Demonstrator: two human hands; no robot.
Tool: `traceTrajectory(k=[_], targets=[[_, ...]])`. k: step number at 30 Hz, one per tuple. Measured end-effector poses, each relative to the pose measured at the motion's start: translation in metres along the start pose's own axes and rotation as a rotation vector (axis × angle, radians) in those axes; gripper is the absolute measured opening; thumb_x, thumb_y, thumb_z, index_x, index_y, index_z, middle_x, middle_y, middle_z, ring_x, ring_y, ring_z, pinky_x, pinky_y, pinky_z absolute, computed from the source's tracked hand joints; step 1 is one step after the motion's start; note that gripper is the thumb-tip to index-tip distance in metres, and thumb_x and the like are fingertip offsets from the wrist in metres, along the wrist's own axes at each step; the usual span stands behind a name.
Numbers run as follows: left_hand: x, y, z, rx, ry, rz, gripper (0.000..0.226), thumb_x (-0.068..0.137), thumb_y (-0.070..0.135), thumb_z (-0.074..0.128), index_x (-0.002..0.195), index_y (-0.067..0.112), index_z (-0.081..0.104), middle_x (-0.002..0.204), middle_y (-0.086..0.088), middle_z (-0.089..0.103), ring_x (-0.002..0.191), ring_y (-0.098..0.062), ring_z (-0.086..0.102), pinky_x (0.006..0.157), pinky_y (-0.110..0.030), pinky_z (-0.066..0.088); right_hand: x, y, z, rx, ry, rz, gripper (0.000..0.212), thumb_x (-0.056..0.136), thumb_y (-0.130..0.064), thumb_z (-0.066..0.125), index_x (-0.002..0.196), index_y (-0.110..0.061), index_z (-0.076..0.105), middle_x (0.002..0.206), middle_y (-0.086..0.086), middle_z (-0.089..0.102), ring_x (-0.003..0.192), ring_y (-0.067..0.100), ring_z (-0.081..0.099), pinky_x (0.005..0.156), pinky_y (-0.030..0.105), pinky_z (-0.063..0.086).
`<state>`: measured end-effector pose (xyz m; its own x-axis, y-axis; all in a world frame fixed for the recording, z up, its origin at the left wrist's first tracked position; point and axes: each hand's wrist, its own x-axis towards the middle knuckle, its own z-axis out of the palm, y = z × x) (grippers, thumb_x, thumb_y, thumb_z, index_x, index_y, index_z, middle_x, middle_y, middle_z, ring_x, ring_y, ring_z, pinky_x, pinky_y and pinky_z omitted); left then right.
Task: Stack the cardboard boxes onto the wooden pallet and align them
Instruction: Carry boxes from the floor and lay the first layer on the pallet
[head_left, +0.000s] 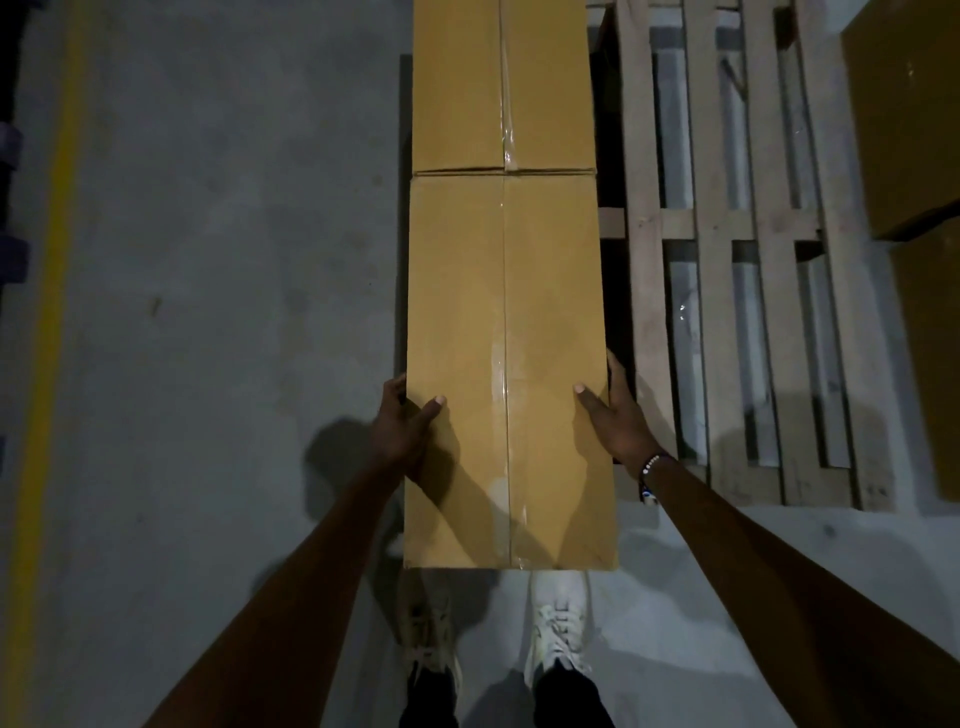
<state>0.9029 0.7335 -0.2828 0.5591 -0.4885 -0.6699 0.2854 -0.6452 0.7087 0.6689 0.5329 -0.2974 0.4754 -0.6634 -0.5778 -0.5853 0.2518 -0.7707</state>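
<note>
Box (509, 364) — smooth cardboard (both hands)

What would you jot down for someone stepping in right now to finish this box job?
Left hand and right hand grip opposite sides of the near cardboard box, thumbs on top.
It sits end to end with the far cardboard box, along the left edge of the wooden pallet.
Done: two boxes in a row.
Left: check alignment, then bring the other boxes from the right.
</note>
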Motion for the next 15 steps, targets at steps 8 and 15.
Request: traceTrajectory(k=[8, 15], targets=[[-0.077, -0.047, -0.014, 0.098, -0.018, 0.017, 0.060, 0.100, 0.011, 0.068, 0.152, 0.009, 0.039, 0.142, -0.006, 0.054, 0.128, -0.024, 0.055, 0.103, -0.040, 0.050, -0.077, 0.025, -0.004, -0.029, -0.013, 0.066, 0.069, 0.105, -0.004, 0.059, 0.164, -0.019, 0.028, 0.160, 0.010, 0.047, 0.147, 0.027, 0.045, 0.122, 0.050, 0.037], [-0.122, -0.088, -0.022, 0.123, -0.028, 0.031, 0.048, 0.103, 0.019, 0.065, 0.147, 0.012, 0.049, 0.132, -0.011, 0.062, 0.121, -0.036, 0.063, 0.095, -0.049, 0.058, -0.133, 0.065, 0.004, -0.032, 0.026, 0.091, 0.064, 0.103, 0.003, 0.058, 0.161, -0.011, 0.035, 0.162, 0.013, 0.042, 0.150, 0.031, 0.041, 0.115, 0.035, 0.038]])
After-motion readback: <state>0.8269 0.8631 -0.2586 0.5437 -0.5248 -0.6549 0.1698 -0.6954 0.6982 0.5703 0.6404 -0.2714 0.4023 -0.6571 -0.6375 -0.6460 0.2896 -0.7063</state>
